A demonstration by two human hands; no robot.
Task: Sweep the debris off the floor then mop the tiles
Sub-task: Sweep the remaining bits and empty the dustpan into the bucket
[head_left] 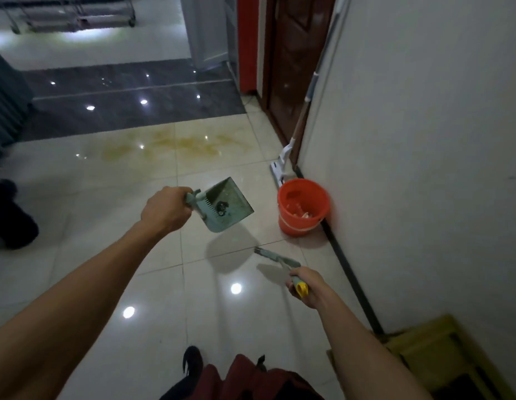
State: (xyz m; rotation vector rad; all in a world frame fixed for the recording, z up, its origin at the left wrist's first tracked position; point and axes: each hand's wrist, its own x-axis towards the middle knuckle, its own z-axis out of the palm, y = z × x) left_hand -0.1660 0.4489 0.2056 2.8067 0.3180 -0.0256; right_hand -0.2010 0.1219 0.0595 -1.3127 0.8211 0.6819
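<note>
Gripping the handle of a green dustpan (228, 204), the left hand (166, 209) holds it lifted off the floor, a dark clump of debris (221, 207) lying in its tray. To its right and lower, the right hand (307, 287) closes round a small brush (277, 259) by its yellow-tipped handle, bristles pointing up-left toward the pan. An orange bucket (303, 209) stands by the wall, right of the pan and nearer the left hand's load; emptying there looks likely. A white mop (285, 157) leans in the corner behind it. Glossy pale tiles (106, 255) show a yellowish stain (170, 145) farther ahead.
</note>
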